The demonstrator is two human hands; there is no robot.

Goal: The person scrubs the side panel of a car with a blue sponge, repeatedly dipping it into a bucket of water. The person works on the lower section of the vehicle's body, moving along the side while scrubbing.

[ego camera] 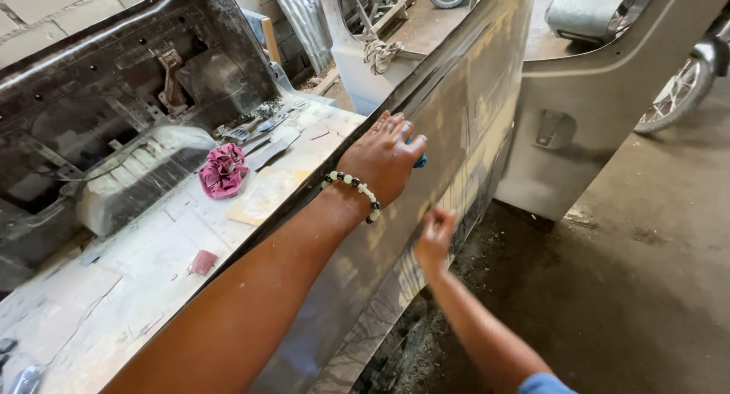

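While both arms reach out from the bottom of the view, the right hand (433, 238) sits nearer and lower, its fingers bunched together against the sanded car body panel (449, 143), pinching or rubbing at a spot on the metal; whether it grips anything I cannot tell; the left hand (384, 157), with a beaded bracelet (353, 187) at the wrist, lies a little farther up and flat on the same panel, fingers close together and pressed over a small blue piece (420, 162) of which only a corner shows past the fingertips. That panel is the thing under both hands; its long axis runs from the near bottom of the view away to the upper right, its face sloping down to the right toward the dirt floor (631, 287); the left hand is higher up the slope and the right below it, the two near but not touching. To the left, on the flat paper-masked surface (137, 272), lie a magenta crumpled rag (223, 169) and a small pink block (202, 262), well apart from either hand; farther off stand a grey primed panel (563, 128) and a motorbike wheel (679, 93).
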